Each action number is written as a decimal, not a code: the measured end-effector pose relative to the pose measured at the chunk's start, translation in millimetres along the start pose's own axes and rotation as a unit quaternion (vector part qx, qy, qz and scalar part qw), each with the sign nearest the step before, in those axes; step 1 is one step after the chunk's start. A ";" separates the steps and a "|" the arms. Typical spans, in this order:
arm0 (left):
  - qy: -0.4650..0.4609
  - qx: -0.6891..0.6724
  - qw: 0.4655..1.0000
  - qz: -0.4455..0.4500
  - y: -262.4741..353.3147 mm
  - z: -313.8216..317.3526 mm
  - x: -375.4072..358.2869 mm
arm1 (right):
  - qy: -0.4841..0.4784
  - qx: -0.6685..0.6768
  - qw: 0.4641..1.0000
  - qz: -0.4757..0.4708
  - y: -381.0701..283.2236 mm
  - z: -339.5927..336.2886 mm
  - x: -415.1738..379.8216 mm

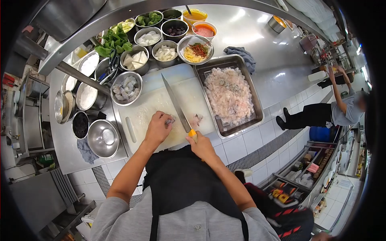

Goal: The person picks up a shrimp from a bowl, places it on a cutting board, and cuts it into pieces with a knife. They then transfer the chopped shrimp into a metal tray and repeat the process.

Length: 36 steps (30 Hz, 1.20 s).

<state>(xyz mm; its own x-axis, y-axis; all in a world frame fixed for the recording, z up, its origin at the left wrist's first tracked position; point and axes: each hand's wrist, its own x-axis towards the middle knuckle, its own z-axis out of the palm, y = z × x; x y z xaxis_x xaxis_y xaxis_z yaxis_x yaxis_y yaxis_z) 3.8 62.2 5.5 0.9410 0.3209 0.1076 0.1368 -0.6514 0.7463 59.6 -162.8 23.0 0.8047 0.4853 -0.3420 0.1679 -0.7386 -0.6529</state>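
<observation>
My right hand (202, 147) is wrapped round the yellow handle of a long kitchen knife (175, 100). The blade points away from me over the white cutting board (146, 102). Left of the blade, my left hand (158, 129) has its fingers closed on a small greyish piece of seafood (170, 120) that looks like shrimp, partly hidden by the fingers. Right of the blade lie a few small dark-and-pink scraps (196, 119). A metal bowl (139, 78) of grey shrimp-like pieces stands at the board's upper left corner. Beside the board, a deep metal tray (259, 108) holds a heap of pale pink chopped seafood.
Beyond the board stand several metal bowls of cut vegetables and an orange sauce tub (196, 15). An empty steel bowl (103, 138) sits at left. Grey cloths (241, 56) lie on the counter. Overhead runs a metal shelf (140, 9). At far right stands another person (345, 106), arms raised.
</observation>
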 end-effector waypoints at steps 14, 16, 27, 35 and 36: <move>-0.102 -0.016 0.986 0.134 24.7 34.8 22.5 | 0.012 -0.138 0.990 -0.003 -5.7 -36.2 10.8; -0.116 0.001 0.983 0.139 23.8 34.9 26.5 | 0.000 -0.142 0.990 -0.003 -9.1 -36.2 8.6; -0.139 0.004 0.979 0.152 24.2 34.8 34.0 | -0.015 -0.179 0.983 0.028 -18.0 -27.4 16.3; -0.120 0.007 0.980 0.156 19.0 40.3 30.0 | -0.023 -0.159 0.986 0.043 -13.9 -25.3 14.3; -0.122 0.009 0.981 0.153 17.8 39.5 30.7 | -0.021 -0.159 0.986 0.033 -16.8 -27.8 22.5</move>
<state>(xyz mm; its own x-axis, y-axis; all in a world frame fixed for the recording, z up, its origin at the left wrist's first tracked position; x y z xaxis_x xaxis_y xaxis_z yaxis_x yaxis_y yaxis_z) 47.4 33.3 -3.9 0.9848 -0.0642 0.1615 -0.1593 -0.7048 0.6913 90.8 -152.5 45.1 0.7973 0.4444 -0.4085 0.2912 -0.8759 -0.3846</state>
